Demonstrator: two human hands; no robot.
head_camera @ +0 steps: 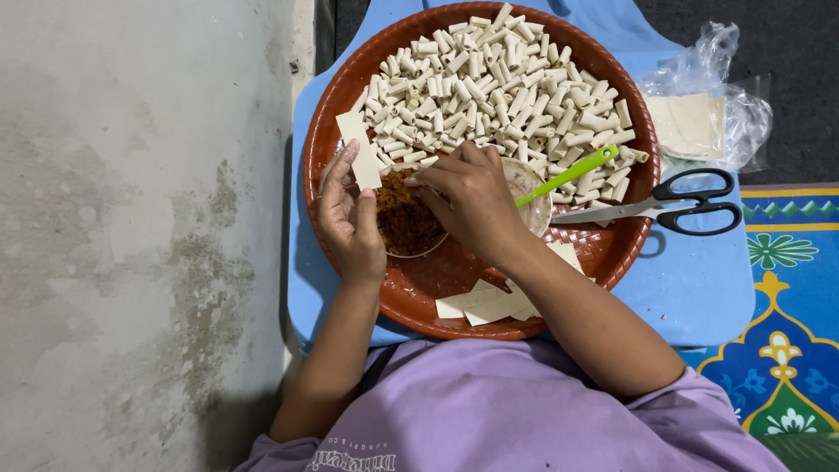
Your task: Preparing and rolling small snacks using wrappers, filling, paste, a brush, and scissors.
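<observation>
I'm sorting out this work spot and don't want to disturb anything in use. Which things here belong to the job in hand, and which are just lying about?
In use:
- left hand holding a pastry strip
- right hand over the bowl of reddish filling
- pile of finished rolls
- cut strips on the round tray

Lying about:
- scissors
- green-handled utensil
- plastic bag of wrappers

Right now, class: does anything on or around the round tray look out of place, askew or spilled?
Only the scissors: they lie half off the brown tray, blades on the rim, black handles on the blue board. The rolled pieces sit heaped inside the tray, and nothing looks spilled.
</observation>
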